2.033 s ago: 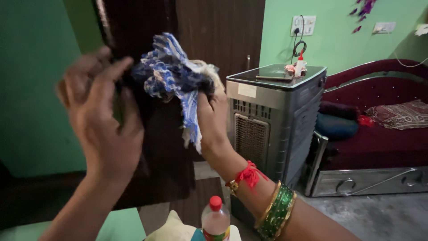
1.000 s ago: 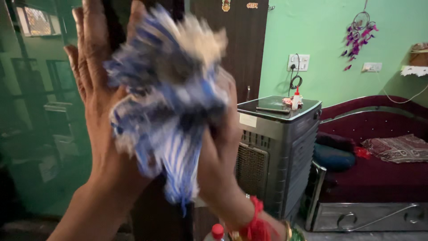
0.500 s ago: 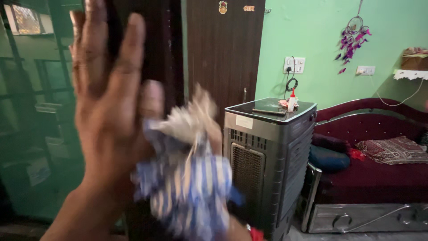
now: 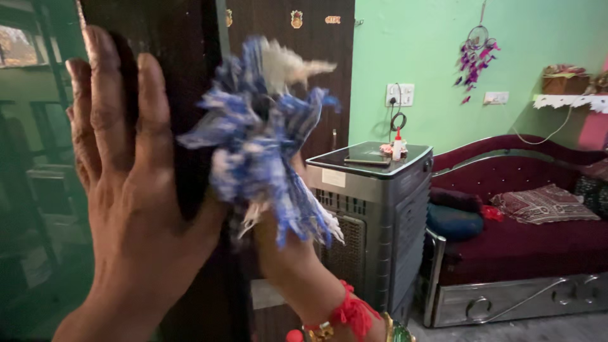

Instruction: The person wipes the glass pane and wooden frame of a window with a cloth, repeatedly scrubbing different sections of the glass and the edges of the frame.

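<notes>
Green room — grey cooler point(image 4: 373, 221) beside dark door point(image 4: 171, 76), sofa point(image 4: 525, 247) beyond.

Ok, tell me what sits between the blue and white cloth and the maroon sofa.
In the head view, a grey air cooler stands between the blue and white cloth and the maroon sofa.

left hand point(image 4: 120, 190): flat on the door edge point(image 4: 168, 95)
cloth point(image 4: 266, 139): right of it — against the door
cooler point(image 4: 373, 215): right, behind
sofa point(image 4: 525, 240): right of cooler
</notes>
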